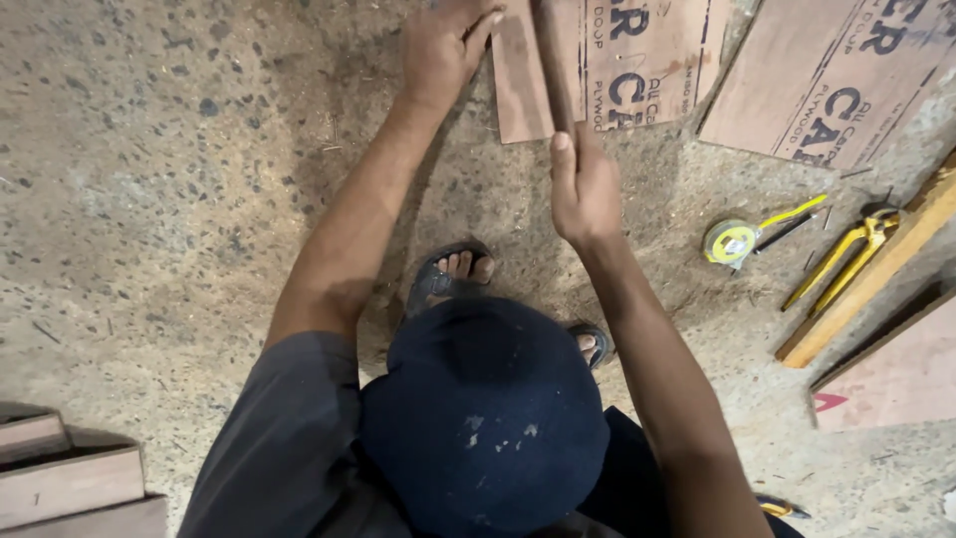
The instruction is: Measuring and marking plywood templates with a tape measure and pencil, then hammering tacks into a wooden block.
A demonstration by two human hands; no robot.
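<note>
My left hand (445, 42) reaches to the top of the head view, its fingers curled over the left edge of a reddish-brown plywood piece (647, 60) that lies on the concrete floor. My right hand (583, 189) is closed around the near end of a narrow dark wooden strip (553, 65), thumb pointing along it. The strip runs away from me across the plywood piece, just right of my left hand. A dark cap (483, 418) hides my lower body.
A second plywood sheet (836, 80) lies at the top right. A yellow tape measure (732, 242), yellow-handled pliers (846, 254) and a long wooden batten (876, 269) sit to the right. Stacked boards (60, 483) are at the bottom left. A sandalled foot (453, 274) stands near the strip.
</note>
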